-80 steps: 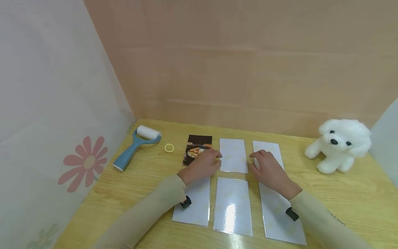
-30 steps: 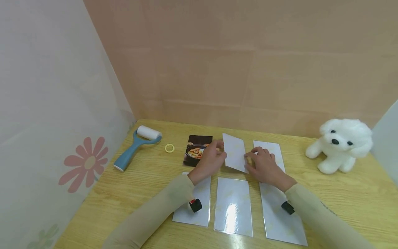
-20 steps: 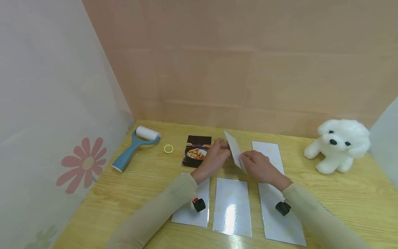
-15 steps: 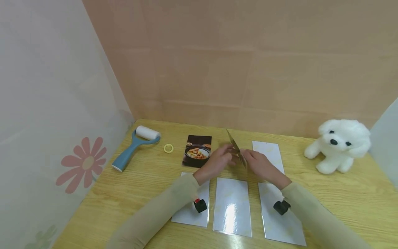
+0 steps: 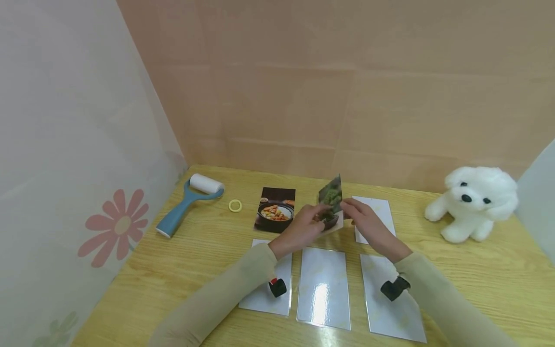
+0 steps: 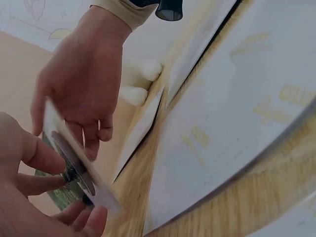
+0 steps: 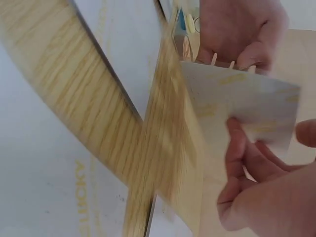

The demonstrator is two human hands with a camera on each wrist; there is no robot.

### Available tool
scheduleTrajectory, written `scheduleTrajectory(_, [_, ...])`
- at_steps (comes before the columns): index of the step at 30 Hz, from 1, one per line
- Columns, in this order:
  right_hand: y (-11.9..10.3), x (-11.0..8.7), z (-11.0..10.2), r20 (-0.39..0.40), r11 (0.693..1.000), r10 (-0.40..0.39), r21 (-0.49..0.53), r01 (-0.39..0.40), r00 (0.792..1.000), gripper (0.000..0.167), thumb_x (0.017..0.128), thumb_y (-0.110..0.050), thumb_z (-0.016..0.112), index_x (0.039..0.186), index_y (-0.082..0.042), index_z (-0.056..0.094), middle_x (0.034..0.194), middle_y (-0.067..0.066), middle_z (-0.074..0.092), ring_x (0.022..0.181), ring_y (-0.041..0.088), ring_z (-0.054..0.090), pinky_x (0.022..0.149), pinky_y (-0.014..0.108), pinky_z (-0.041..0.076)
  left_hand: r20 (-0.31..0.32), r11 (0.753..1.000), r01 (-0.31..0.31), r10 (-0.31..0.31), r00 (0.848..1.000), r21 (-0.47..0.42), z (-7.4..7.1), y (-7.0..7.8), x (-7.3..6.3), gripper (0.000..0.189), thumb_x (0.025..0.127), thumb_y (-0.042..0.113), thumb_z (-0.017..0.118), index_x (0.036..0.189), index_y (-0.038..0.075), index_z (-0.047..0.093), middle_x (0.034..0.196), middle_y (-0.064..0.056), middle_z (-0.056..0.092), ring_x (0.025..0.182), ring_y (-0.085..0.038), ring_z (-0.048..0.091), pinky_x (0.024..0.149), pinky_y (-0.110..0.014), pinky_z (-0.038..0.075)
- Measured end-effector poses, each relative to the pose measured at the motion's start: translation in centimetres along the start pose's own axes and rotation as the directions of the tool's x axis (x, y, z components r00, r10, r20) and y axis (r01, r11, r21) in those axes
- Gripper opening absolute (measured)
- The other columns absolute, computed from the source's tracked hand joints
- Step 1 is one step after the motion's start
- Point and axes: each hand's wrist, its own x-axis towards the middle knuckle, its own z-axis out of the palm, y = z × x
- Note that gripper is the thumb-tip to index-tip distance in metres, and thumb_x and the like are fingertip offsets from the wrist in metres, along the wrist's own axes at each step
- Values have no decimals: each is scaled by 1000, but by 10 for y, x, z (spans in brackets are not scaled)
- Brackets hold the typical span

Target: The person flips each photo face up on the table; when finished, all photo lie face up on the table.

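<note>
A photo card (image 5: pixel 332 195) showing green food in a dark bowl stands tilted above the table, picture side toward me. My left hand (image 5: pixel 305 224) holds it, its fingertips against the picture near the lower edge. In the left wrist view the left fingers (image 6: pixel 37 183) lie over the printed side. My right hand (image 5: pixel 374 226) is at the card's right edge. Its fingertips touch the white back (image 7: pixel 217 94) in the right wrist view, with the thumb (image 7: pixel 307 133) apart. Just left lies a face-up photo card (image 5: pixel 275 212) with a pan of food.
Several white-backed cards lie face down, including a near middle card (image 5: pixel 323 289) and a far right card (image 5: pixel 383 212). A blue-handled lint roller (image 5: pixel 179 212) and a yellow ring (image 5: pixel 235 206) are at the left. A white plush dog (image 5: pixel 474 202) sits at the right.
The far middle card has been lifted off the table and turned, so its white back now faces away and the picture shows. Both hands have come closer together around it.
</note>
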Motion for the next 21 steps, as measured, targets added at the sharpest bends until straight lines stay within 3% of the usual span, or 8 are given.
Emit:
scheduleTrajectory(6, [0,-1,-1,-109,999,-6,40,11,994,50,109,-31,46,145,4,45,141,25,50,119,38,52,99,54,40,-70,997,73,-72,995,3,-6,-3,-2,47,101,22,52,148,21,51,129,-11,44,96,-23,48,82,-44,42])
scheduleTrajectory(10, [-1,-2,1,-136,996,23,84,-11,990,49,108,-30,49,145,2,45,144,25,48,122,39,51,100,54,40,-115,995,96,-100,988,-37,-12,-5,-4,53,101,19,51,153,9,42,139,-16,43,112,-26,53,92,-46,46])
scheduleTrajectory(13, [0,-2,2,-156,995,35,98,-20,987,48,108,-30,50,145,0,47,144,24,47,118,34,52,98,50,42,-143,992,104,-114,983,-76,-17,-8,-3,55,100,14,49,152,0,38,140,-16,47,116,-27,57,93,-44,49])
scheduleTrajectory(14, [1,-2,3,-166,996,32,90,-18,986,48,107,-30,51,144,-1,47,143,24,49,114,29,54,95,47,43,-148,989,107,-121,982,-101,-18,-9,-3,56,99,12,50,152,-2,38,139,-16,49,113,-28,59,89,-42,51])
scheduleTrajectory(16, [3,-2,4,-188,997,22,76,-8,982,45,107,-29,52,143,-1,50,139,24,54,89,19,57,77,38,47,-159,982,117,-140,977,-146,-21,-10,-2,56,98,10,50,151,-4,40,138,-16,52,105,-30,63,80,-37,52])
scheduleTrajectory(18, [5,-3,5,-210,999,1,50,10,978,42,107,-27,53,140,-1,52,132,25,60,73,11,51,62,31,42,-170,975,120,-153,973,-187,-24,-11,-2,54,96,8,52,148,-4,44,136,-16,55,96,-32,66,69,-31,50])
scheduleTrajectory(21, [9,-3,7,-236,999,-46,-11,45,971,37,106,-22,55,135,1,54,120,27,66,63,12,48,53,31,38,-188,971,110,-151,971,-213,-28,-10,-3,49,93,7,52,141,-5,53,131,-16,59,87,-35,67,58,-27,42])
